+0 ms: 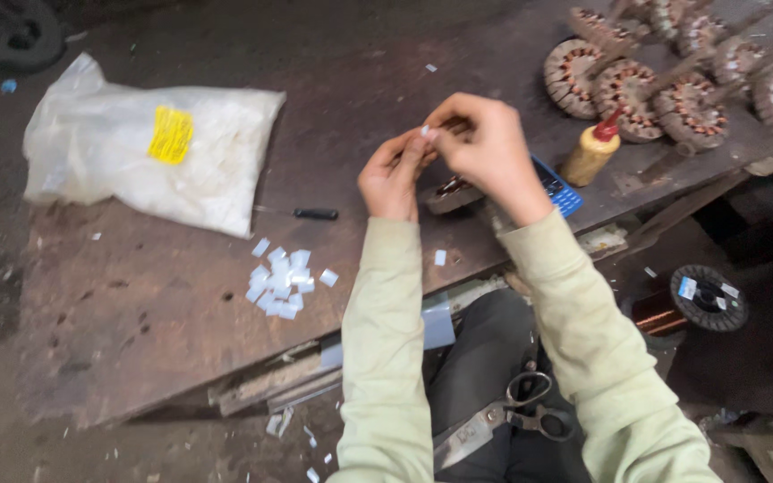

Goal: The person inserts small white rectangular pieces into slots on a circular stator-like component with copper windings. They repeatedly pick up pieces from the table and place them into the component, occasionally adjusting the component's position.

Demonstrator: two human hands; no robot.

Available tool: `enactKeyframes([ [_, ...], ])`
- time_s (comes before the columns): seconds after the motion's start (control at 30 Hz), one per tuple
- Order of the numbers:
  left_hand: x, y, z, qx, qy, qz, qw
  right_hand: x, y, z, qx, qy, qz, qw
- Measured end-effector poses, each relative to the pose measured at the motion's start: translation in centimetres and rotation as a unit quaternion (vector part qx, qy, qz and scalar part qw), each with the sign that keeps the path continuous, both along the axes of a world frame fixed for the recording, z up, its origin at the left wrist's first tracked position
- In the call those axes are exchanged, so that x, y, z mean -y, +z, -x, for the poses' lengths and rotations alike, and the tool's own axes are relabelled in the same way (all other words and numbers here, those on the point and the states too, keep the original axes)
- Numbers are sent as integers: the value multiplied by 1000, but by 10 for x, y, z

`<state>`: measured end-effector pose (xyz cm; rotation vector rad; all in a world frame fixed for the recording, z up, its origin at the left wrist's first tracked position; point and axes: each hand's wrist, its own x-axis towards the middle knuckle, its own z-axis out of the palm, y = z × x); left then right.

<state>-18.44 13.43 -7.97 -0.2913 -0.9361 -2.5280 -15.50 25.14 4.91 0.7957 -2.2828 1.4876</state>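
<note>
My left hand point(393, 176) and my right hand point(483, 145) meet above a dark wooden workbench point(136, 295). Both pinch a small white paper slip point(425, 131) between their fingertips. Under the hands lies a small wound stator piece point(451, 192), partly hidden. A heap of several white paper slips point(281, 275) lies on the bench to the left of my left arm. Both sleeves are pale green.
A white plastic bag with a yellow label point(149, 148) lies far left. A black-handled screwdriver point(301, 213), a blue calculator point(556, 190), a glue bottle with red cap point(592, 150) and several wound stators point(673, 80) sit on the bench. Scissors point(512, 416) rest on my lap; copper wire spool point(695, 302) at right.
</note>
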Motion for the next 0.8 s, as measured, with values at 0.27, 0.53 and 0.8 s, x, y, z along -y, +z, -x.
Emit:
enactKeyframes([
  [0.27,2,10,-14,1,125,139,982,-3,-9,3,-30,-32,-6,999],
  [0.53,3,17,-28,-1,29,109,994,-4,-17,4,-54,-37,-9,998],
  [0.8,0,4,-20,-64,12,82,995,0,-19,7,-17,0,0,1000],
])
